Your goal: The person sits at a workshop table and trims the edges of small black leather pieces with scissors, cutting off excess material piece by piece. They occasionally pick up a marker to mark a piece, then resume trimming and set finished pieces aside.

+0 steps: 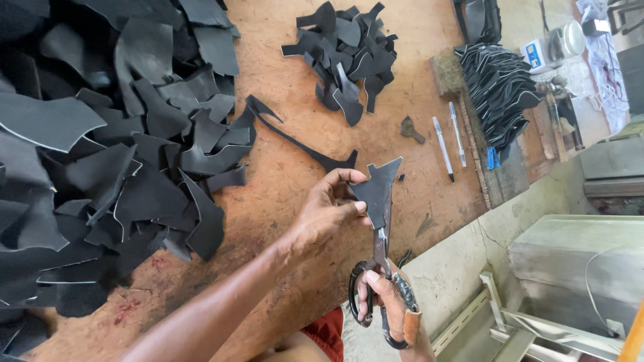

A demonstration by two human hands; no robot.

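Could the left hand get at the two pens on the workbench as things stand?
Probably not right away: the left hand is pinching a black leather piece that the scissors in the right hand meet. The pens themselves lie uncovered on the bare workbench.

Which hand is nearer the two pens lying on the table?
Left. The left hand, pinching the dark leather piece, sits closer to the pens, below and to their left in view. The right hand works the scissors lower down, farther off.
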